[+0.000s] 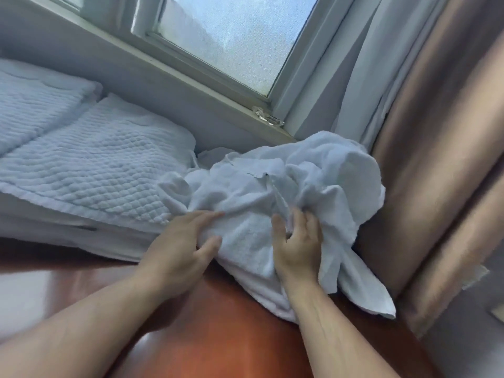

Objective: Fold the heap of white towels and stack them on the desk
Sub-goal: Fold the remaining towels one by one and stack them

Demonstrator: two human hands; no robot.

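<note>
The heap of crumpled white terry towels (pixel 286 186) lies on the glossy reddish-brown wooden desk (pixel 231 323), bunched against the tan curtain (pixel 436 132) at its three o'clock. My left hand (pixel 185 241) pinches a fold at the heap's seven o'clock edge between thumb and fingers. My right hand (pixel 300 246), at its six o'clock, has its fingers curled into the cloth. I judge I am separating one towel from the pile. Next I need to find a hem, draw it free and spread it on the bare wood toward six o'clock. At nine o'clock lie folded white quilted-weave towels (pixel 95 165), cut off by the frame's edge. I cannot tell how many towels the heap holds, nor whether both hands grip the same one.
</note>
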